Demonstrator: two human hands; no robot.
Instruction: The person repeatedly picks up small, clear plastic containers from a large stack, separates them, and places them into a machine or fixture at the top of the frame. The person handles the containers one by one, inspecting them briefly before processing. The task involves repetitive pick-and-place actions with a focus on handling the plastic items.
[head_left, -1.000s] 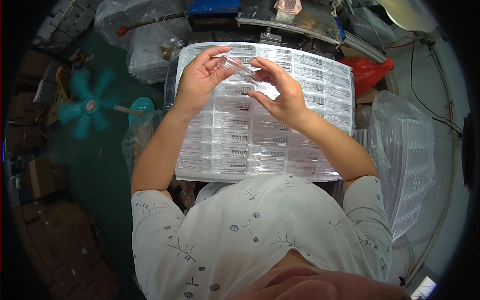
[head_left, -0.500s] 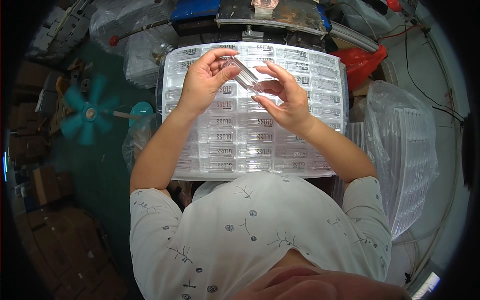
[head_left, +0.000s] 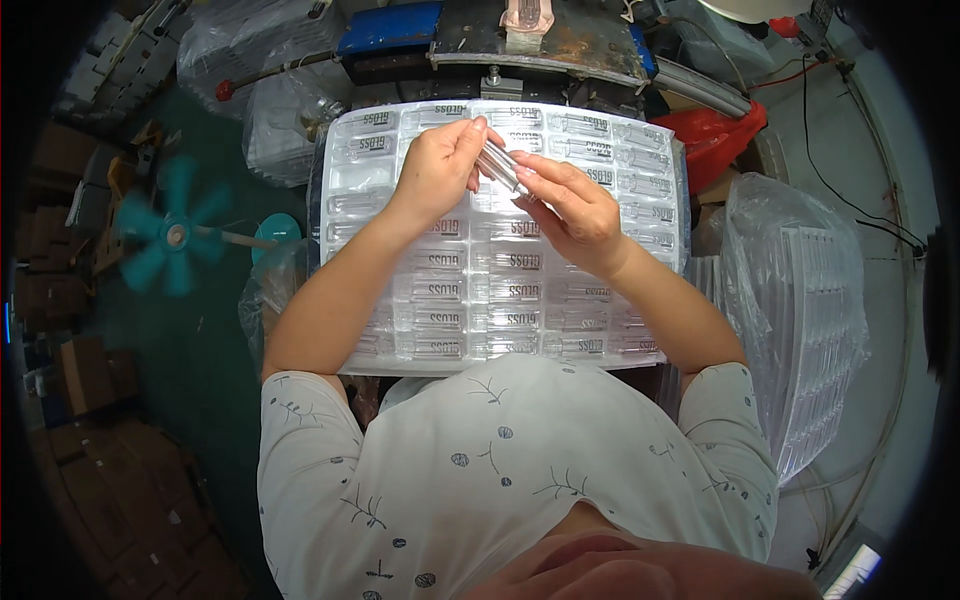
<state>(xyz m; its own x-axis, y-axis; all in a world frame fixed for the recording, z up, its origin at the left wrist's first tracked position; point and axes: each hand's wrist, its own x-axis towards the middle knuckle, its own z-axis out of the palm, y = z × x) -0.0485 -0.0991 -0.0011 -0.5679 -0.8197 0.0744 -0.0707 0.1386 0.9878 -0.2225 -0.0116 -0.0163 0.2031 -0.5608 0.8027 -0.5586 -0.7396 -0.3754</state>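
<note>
Between my two hands a clear plastic tube (head_left: 500, 168) is held at a slant, above a white tray (head_left: 590, 368). My left hand (head_left: 440, 172) grips its upper left end between thumb and fingers. At the lower right end, the fingers of my right hand (head_left: 575, 212) are closed round it. Fingers cover both ends of the tube. Beneath my hands, the tray bears rows of similar clear tubes (head_left: 510, 291) with dark lettering, lying on their sides.
A metal machine bed (head_left: 540, 52) with a clear piece in a pale holder (head_left: 527, 18) stands beyond the tray. A red bag (head_left: 712, 140) lies at the far right, bagged stacked trays (head_left: 800, 330) at the right. A teal fan (head_left: 175, 236) turns at the left.
My left hand has turned over and shifted slightly right along the tube. My right hand's spread fingers have closed on the tube's lower end. The tray sits slightly lower in view.
</note>
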